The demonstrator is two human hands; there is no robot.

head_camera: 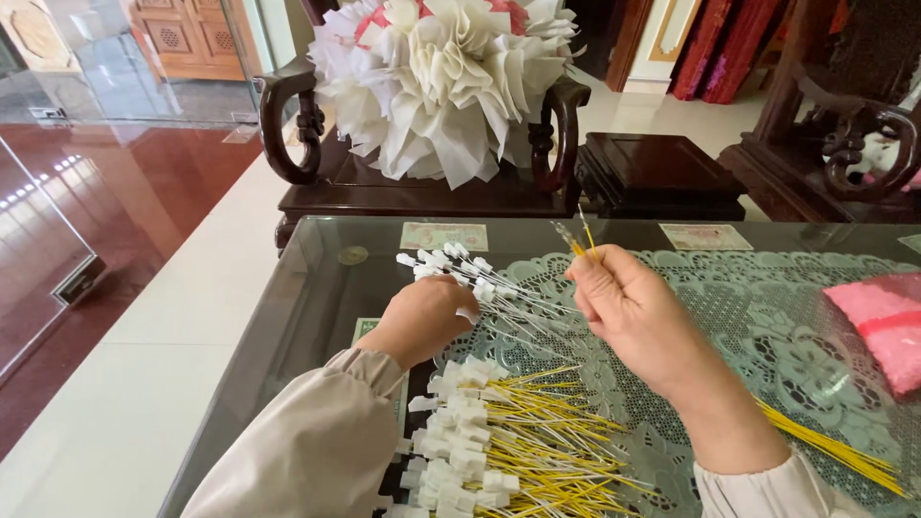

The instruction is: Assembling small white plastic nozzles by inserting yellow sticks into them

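Right hand (628, 312) raised above the table, fingers pinched together on two or three thin yellow sticks (580, 240), tips poking up past the thumb; left hand (422, 317) down on the glass table (288, 317), fingers curled closed over the near ends of a fan of white-tipped sticks (480, 283) spreading away from its knuckles toward the right hand.

Just below the left wrist, a heap of yellow sticks with white tags (489, 451), tags stacked toward the left sleeve, stems splayed toward the right forearm; beyond the right elbow, a loose bundle of bare yellow sticks (835, 451); farther out past the right hand, a pink packet (883, 321).

Best handled, by the look of it, with a light pinch near the stick ends, keeping the stems parallel so none cross or slip; left hand pressing flat enough to stop the fan rolling on the smooth surface.

Sticks thin, straight, stiff, wire-like; tags small, blocky, matte white, likely paper or foam; table top hard and reflective, with pale green lace (767, 326) under it, patterned and holey; ahead of both hands, a dark carved wooden chair (307, 125) bearing a big ruffled bunch of white folded petals (441, 77), soft and papery.
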